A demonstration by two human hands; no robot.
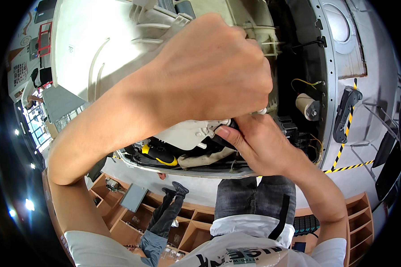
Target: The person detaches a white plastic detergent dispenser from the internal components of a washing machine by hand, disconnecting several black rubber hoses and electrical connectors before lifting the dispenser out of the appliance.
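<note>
My left hand (209,71) is closed in a fist over the opened white appliance, its back toward me and its fingertips hidden. Just below it, my right hand (265,144) is closed, its thumb pressing on a dark part (227,139) beside a white plastic piece (182,135). What the left fingers grip is covered by the hand itself. A yellow and black screwdriver (160,155) lies inside the near edge of the housing. Close to it runs a pale hose (205,159).
A large white panel (82,49) rises at the left. The metal side wall (326,62) bounds the right, near a white cylinder (304,106) and wires. Below are wooden compartments (189,240) and another person's legs (167,209). Yellow-black tape (352,167) marks the floor.
</note>
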